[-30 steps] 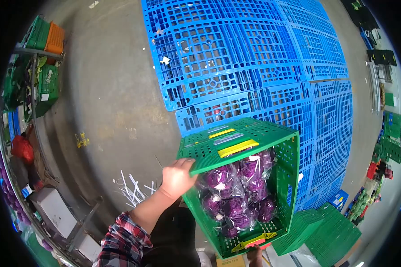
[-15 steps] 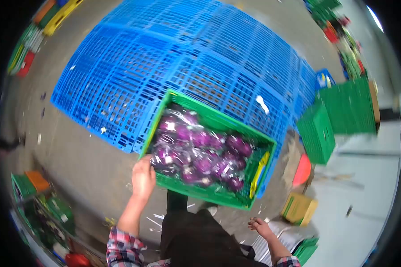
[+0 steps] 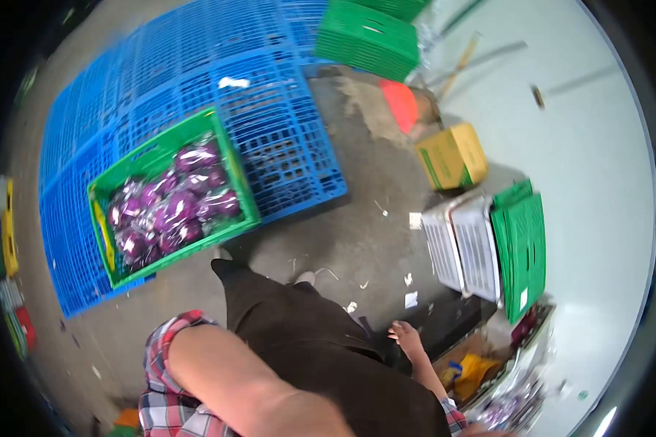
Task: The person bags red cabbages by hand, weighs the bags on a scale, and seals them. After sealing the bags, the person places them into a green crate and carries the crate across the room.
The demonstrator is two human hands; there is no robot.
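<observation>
A green crate (image 3: 242,171) rests on the blue pallets, holding several round purple vegetables (image 3: 176,207) wrapped in clear film. A yellow strip (image 3: 103,233) shows at its left end. My left arm crosses the bottom of the view, away from the crate; only the back of my left hand (image 3: 299,411) near the wrist shows, and its fingers are hidden. My right hand (image 3: 407,339) hangs low beside my dark apron, fingers loosely bent and a little apart, with nothing in them.
Blue pallets (image 3: 284,156) cover the floor ahead. Green crates (image 3: 368,40) stand at their far end. Along the white wall are a cardboard box (image 3: 453,156), white crates (image 3: 463,244), folded green crates (image 3: 519,251) and a box with a yellow bag (image 3: 477,375). Paper scraps litter the floor.
My left hand has left the crate's rim and drawn back to the bottom of the view. The crate appears farther left, its yellow strip now at the left end. The view has swung right.
</observation>
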